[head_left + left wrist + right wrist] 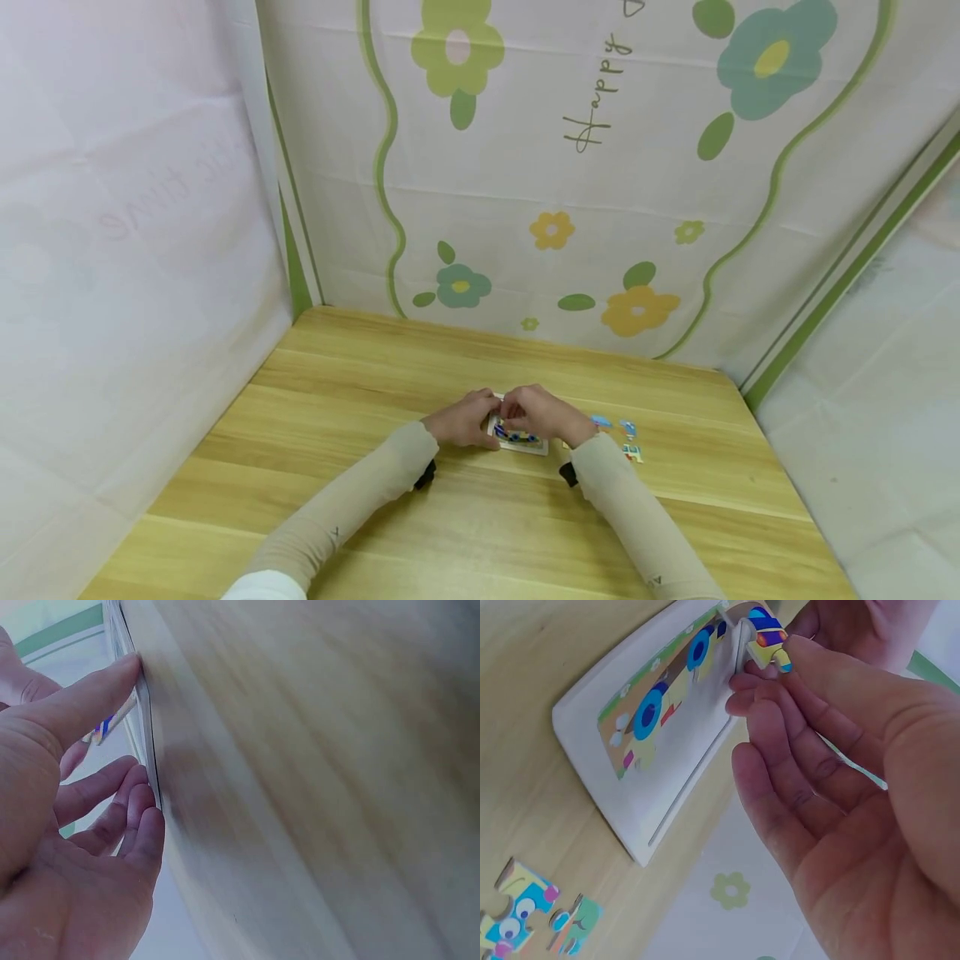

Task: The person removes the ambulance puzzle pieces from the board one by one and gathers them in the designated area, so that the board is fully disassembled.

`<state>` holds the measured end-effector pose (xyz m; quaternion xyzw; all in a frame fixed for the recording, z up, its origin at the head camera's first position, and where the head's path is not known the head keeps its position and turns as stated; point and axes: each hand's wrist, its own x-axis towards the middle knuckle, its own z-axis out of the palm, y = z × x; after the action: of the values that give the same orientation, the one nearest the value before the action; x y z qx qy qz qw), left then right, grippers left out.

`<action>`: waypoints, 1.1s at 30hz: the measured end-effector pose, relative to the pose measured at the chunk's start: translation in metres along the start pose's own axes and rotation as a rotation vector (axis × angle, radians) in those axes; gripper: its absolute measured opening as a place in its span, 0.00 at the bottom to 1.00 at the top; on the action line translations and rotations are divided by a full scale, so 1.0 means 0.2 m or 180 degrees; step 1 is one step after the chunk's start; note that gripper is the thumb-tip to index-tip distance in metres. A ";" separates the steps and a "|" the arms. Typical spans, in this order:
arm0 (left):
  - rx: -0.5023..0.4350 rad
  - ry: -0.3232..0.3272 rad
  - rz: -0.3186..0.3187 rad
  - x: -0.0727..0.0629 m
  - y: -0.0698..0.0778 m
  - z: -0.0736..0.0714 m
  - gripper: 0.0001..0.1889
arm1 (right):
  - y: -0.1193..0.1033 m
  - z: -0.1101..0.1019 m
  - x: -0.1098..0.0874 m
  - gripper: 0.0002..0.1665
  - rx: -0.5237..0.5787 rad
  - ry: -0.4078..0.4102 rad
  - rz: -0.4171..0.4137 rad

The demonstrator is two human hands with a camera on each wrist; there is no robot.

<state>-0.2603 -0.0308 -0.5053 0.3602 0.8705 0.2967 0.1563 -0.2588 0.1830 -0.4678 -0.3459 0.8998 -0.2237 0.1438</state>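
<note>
A white-rimmed jigsaw puzzle board (534, 449) lies on the wooden table, with part of a colourful wheeled picture filled in along one side. My left hand (463, 419) holds the board at its left edge, thumb and curved fingers spread along that side. Over the board, my right hand (551, 414) pinches a small blue, yellow and orange puzzle piece (768, 636) between thumb and index finger. In the right wrist view the piece is tilted above the tray's bare part, near the left fingertips. Its other side is hidden.
Several loose puzzle pieces (632, 453) lie on the table right of the board, partly hidden by the right wrist. Among them are a piece with eyes (526, 906) and a green one (585, 919). Flower-printed fabric walls (495, 183) enclose the table (480, 533).
</note>
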 end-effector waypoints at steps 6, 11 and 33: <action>-0.0057 0.0009 0.0028 0.00 0.00 0.00 0.26 | -0.02 0.00 0.00 0.03 0.0216 -0.0044 0.0004; -0.0081 -0.0006 -0.0004 0.00 0.01 0.00 0.26 | -0.03 -0.01 -0.01 0.04 0.0301 -0.0074 0.0003; 0.0034 0.0036 -0.0152 -0.01 0.02 0.01 0.33 | 0.13 -0.22 -0.35 0.06 0.0257 0.0133 0.0388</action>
<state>-0.2562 -0.0288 -0.5031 0.3385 0.8813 0.2903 0.1565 -0.2411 0.2623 -0.4368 -0.2796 0.9122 -0.2579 0.1522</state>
